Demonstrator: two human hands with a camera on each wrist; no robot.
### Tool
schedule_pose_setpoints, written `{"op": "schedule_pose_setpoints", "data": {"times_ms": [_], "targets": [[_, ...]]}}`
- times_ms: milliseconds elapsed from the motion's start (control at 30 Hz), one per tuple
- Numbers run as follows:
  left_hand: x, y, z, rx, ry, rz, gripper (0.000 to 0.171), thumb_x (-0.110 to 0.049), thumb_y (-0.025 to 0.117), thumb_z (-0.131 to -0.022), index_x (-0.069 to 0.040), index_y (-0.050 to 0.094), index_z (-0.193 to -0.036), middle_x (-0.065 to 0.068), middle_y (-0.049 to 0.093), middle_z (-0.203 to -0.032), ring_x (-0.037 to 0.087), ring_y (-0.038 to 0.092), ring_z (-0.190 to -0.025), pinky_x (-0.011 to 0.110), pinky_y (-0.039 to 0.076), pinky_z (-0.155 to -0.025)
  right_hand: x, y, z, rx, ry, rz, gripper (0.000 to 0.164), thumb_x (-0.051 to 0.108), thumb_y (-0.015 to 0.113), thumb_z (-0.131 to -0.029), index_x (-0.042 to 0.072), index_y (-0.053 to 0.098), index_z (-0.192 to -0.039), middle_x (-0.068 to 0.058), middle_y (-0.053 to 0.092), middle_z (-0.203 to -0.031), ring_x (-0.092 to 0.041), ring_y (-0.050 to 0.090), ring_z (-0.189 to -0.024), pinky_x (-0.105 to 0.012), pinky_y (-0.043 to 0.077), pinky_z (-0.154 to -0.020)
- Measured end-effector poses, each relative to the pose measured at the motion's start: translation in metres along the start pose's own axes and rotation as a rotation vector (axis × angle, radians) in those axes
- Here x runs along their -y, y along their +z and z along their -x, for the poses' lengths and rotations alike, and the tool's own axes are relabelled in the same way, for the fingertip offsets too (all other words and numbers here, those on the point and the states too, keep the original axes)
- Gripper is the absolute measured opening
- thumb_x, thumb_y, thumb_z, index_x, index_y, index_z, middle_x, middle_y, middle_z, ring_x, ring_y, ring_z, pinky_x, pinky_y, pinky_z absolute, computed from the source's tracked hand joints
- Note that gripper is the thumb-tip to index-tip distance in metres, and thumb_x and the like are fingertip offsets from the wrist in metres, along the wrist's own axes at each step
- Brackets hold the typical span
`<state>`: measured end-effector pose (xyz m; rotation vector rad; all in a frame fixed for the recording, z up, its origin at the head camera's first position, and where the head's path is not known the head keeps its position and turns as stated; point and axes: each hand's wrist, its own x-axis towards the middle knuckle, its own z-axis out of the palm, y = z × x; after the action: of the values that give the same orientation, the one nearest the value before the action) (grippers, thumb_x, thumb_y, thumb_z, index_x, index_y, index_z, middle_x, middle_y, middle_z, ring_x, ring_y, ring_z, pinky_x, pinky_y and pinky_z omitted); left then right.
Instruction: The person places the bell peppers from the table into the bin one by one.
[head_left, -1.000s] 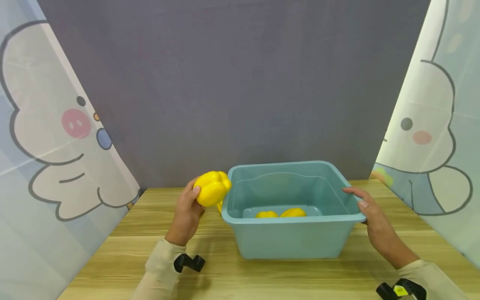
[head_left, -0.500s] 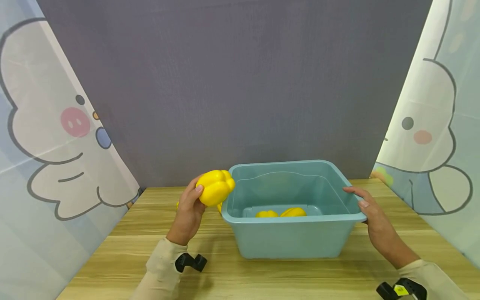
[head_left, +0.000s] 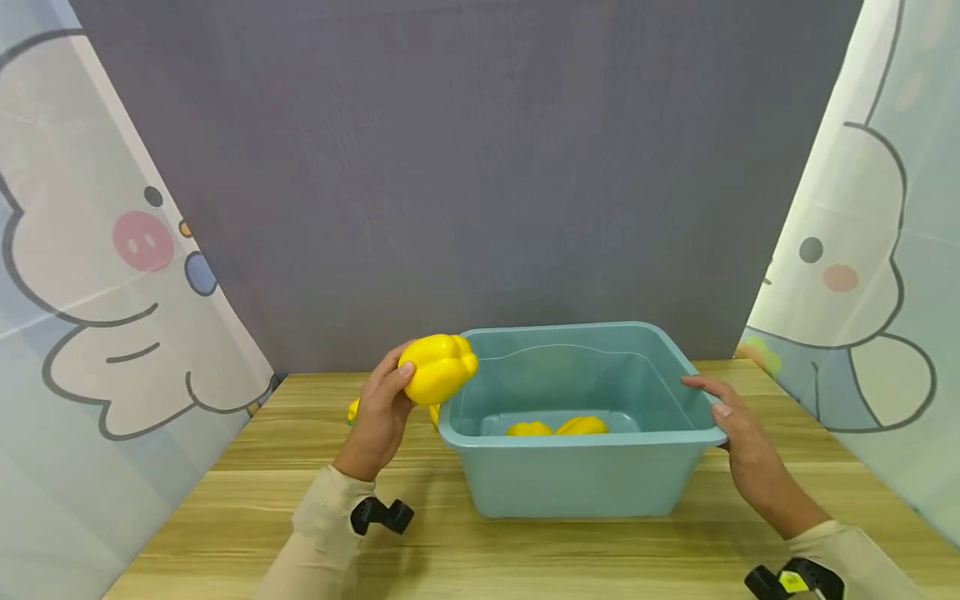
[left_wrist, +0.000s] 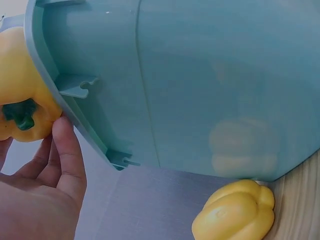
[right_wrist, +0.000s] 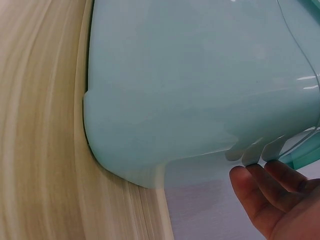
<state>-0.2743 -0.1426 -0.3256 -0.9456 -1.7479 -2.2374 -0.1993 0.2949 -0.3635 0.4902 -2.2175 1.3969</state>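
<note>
My left hand (head_left: 384, 417) grips a yellow bell pepper (head_left: 438, 368) at the left rim of a blue-green plastic tub (head_left: 570, 475). In the left wrist view the held pepper (left_wrist: 22, 90) shows its green stem, and the fingers (left_wrist: 70, 155) curl round it beside the rim. Two more yellow peppers (head_left: 583, 425) lie inside the tub on its floor. My right hand (head_left: 753, 442) holds the tub's right rim, thumb on top and other fingers under and behind it. The right wrist view shows those fingertips (right_wrist: 242, 177) close to the tub's outer wall (right_wrist: 200, 100).
On the wooden table (head_left: 247, 517), a yellow pepper (left_wrist: 237, 212) lies beside the tub's left wall. Another yellow piece (head_left: 353, 410) shows behind my left hand. A grey panel (head_left: 465, 167) stands behind the table, with cartoon-printed sheets (head_left: 82, 350) at both sides.
My left hand has moved slightly right and up with the pepper, which now overlaps the tub's left rim. A yellow piece has come into sight behind that hand. The right hand stays on the rim.
</note>
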Motion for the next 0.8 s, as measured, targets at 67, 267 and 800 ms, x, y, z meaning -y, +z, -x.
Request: {"op": "schedule_pose_setpoints", "data": {"times_ms": [67, 267, 800], "targets": [[-0.002, 0.000, -0.001, 0.020, -0.002, -0.014, 0.038, -0.023, 0.043, -0.107, -0.005, 0.049, -0.140, 0.012, 0.055, -0.120, 0.020, 0.057, -0.095, 0.030, 0.051, -0.086, 0.000, 0.000, 0.000, 0.001, -0.002, -0.002, 0.047, 0.022, 0.019, -0.108, 0.005, 0.043, -0.145, 0.011, 0.036, -0.143, -0.015, 0.043, -0.112, -0.026, 0.042, -0.079], [-0.005, 0.001, -0.007, 0.064, -0.023, -0.080, 0.040, -0.025, 0.048, -0.106, -0.003, 0.051, -0.140, 0.016, 0.055, -0.123, 0.023, 0.057, -0.096, 0.032, 0.051, -0.084, 0.000, 0.000, 0.000, 0.008, -0.004, 0.005, 0.047, 0.021, 0.018, -0.109, 0.005, 0.042, -0.146, 0.010, 0.035, -0.144, -0.015, 0.043, -0.112, -0.026, 0.042, -0.079], [-0.019, -0.002, -0.014, 0.119, -0.060, -0.288, 0.040, -0.025, 0.056, -0.103, -0.010, 0.056, -0.140, 0.016, 0.064, -0.118, 0.030, 0.064, -0.096, 0.039, 0.054, -0.090, 0.000, -0.001, 0.002, 0.009, -0.013, 0.058, 0.046, 0.019, 0.018, -0.109, 0.006, 0.042, -0.147, 0.012, 0.034, -0.144, -0.013, 0.044, -0.111, -0.025, 0.044, -0.078]]}}
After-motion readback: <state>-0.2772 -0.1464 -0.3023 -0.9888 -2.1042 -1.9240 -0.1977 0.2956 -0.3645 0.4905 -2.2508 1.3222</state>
